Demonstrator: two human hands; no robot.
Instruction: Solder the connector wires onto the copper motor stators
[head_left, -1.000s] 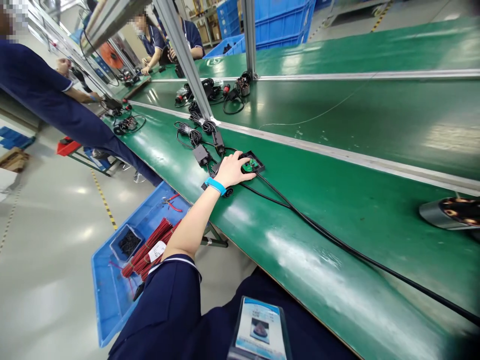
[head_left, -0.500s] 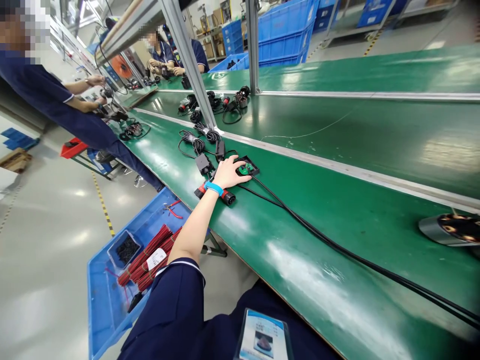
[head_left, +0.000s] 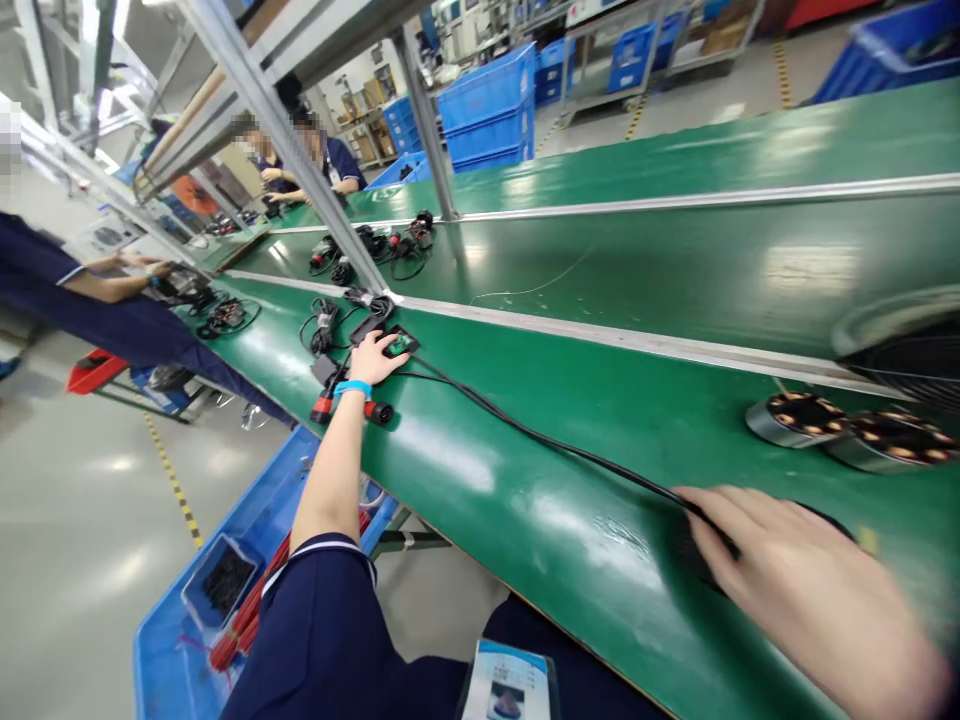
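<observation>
My left hand (head_left: 377, 360), with a blue wristband, grips a small open black housing (head_left: 411, 341) between thumb and fingers. Inside it a green circuit board (head_left: 398, 345) shows. A black cable (head_left: 540, 436) runs from the housing across the bench towards my right hand (head_left: 795, 575). That hand is closed around the cable at the lower right, blurred by motion. Some dark thing lies under its palm, mostly hidden. Beside my left wrist is a black and red connector (head_left: 379, 411). Coiled black cables (head_left: 324, 322) lie just beyond that hand.
Two metal rings with copper windings, one a motor stator (head_left: 796, 418), stand at the right near a dark wire guard (head_left: 911, 360). A metal post (head_left: 300, 160) rises behind my left hand. A blue bin (head_left: 154, 630) sits below the bench edge. Co-workers stand at the far left.
My right hand has come into view at the lower right, on the cable. The view has swung right, showing a second stator and the wire guard. My left hand stays at the housing.
</observation>
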